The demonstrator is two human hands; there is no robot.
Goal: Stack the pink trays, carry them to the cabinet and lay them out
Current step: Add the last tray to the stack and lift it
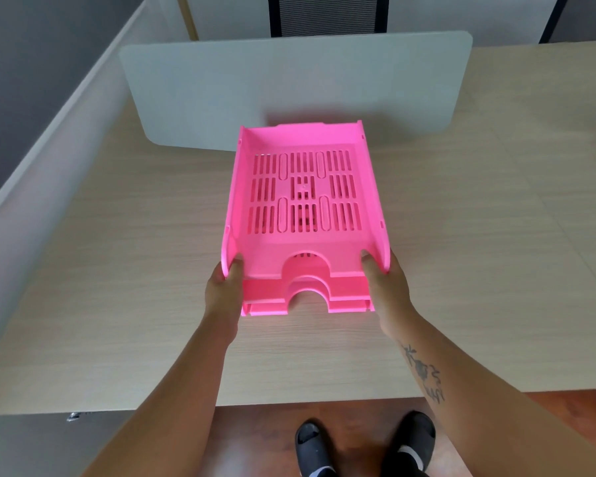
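Your left hand [222, 285] is clamped on the near left corner of the pink trays [303, 208]: thumb over the top of the side wall, the rest of the hand down the outside. Your right hand [387, 287] grips the near right corner the same way, thumb lying inside the wall, palm against the outside. Both hands closed on the stack, one per side.

The trays sit nested as a stack. Upper tray [272, 246]: slotted floor, open near end with an arched cut-out in the middle of its front lip. Beneath it, the front lip of a lower tray [265, 294] shows, with a matching arch, set slightly nearer to you than the upper one. How many trays are in the stack cannot be told beyond those two front edges.

The stack is over the middle of the light wood-grain desk [117, 270], its far end close to the white divider panel [289, 84] that stands upright across the far side of the desk. Whether the stack rests on the desktop or is just lifted clear of it cannot be told.

Beyond the divider, a dark chair back [327, 15]. Grey partition [31, 80] along the far left. Near edge of the desk runs just ahead of your feet; black slippers [365, 442] on a reddish-brown floor [255, 442]. A dark tattoo [424, 373] marks your right forearm.
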